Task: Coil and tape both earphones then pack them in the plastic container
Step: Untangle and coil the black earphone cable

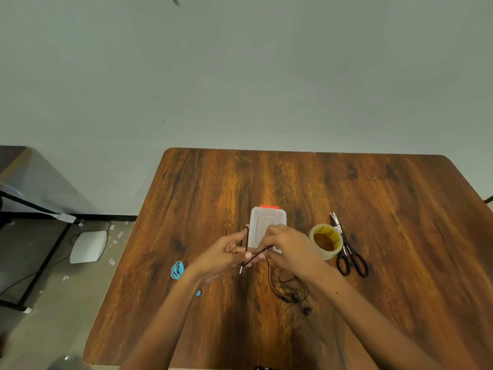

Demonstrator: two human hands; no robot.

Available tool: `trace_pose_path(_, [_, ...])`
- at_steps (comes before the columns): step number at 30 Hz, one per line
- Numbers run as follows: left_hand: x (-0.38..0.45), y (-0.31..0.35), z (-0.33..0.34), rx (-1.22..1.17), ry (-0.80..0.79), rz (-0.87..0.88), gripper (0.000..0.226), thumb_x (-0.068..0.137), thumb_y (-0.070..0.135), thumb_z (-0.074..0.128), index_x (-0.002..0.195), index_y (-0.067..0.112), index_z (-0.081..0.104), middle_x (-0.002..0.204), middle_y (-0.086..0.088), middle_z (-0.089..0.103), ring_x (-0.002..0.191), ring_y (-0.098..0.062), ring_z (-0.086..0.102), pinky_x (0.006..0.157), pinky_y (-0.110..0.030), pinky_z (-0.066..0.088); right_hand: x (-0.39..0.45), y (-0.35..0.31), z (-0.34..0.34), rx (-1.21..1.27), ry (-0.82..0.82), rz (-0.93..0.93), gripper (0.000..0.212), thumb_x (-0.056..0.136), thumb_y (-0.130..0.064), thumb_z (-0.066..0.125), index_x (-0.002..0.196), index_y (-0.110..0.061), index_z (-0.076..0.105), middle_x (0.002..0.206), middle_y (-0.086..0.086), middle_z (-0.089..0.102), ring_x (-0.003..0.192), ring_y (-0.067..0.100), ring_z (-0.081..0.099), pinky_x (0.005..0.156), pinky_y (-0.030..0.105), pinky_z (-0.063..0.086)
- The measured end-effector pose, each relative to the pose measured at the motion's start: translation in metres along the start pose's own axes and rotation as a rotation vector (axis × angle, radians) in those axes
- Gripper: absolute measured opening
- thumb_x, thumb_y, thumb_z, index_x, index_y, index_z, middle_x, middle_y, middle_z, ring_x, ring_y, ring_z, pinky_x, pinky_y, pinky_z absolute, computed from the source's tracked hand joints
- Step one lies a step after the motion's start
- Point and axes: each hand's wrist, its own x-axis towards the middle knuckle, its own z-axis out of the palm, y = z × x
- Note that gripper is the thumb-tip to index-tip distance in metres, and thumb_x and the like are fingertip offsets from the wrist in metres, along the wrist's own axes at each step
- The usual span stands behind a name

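On the table [373, 198], the plastic container [268, 225] lies near the middle. Just before it, the left hand [226, 252] and the right hand [286, 248] are close together above the table, and one earphone cable [257, 255] runs between them. The rest of this cable lies on the table under the right wrist. The coiled earphone [177, 270] lies left of the left forearm. The tape roll [326, 241] stands right of the container, and the scissors [346, 249] lie just beside the roll, on its right.
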Motion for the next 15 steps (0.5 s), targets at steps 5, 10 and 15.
trace_pose_path(5, [-0.007, 0.001, -0.003, -0.088, -0.142, -0.057, 0.06, 0.091, -0.005, 0.052, 0.143, 0.019, 0.033, 0.127, -0.018, 0.06, 0.119, -0.031, 0.057, 0.096, -0.038, 0.05, 0.007, 0.015, -0.01, 0.241, 0.008, -0.026, 0.012, 0.082, -0.021, 0.07, 0.091, -0.025, 0.076, 0.086, -0.007, 0.065, 0.078, 0.008, 0.059, 0.069, 0.034, 0.051])
trace_pose_path(10, [-0.008, 0.009, 0.001, -0.079, -0.238, -0.03, 0.058, 0.091, -0.004, 0.052, 0.142, 0.019, 0.036, 0.128, -0.023, 0.058, 0.12, -0.032, 0.056, 0.093, -0.039, 0.052, 0.014, 0.015, -0.016, 0.415, 0.054, -0.001, 0.008, 0.077, -0.016, 0.076, 0.084, -0.02, 0.077, 0.076, -0.018, 0.065, 0.073, 0.001, 0.059, 0.065, 0.017, 0.044])
trace_pose_path(15, [-0.013, 0.01, 0.004, -0.126, -0.312, -0.01, 0.062, 0.091, -0.004, 0.053, 0.145, 0.016, 0.03, 0.131, -0.024, 0.055, 0.122, -0.033, 0.054, 0.091, -0.036, 0.052, 0.017, 0.022, -0.023, 0.583, 0.098, 0.058, 0.006, 0.075, -0.018, 0.078, 0.081, -0.017, 0.078, 0.079, -0.003, 0.074, 0.076, 0.012, 0.066, 0.071, 0.036, 0.054])
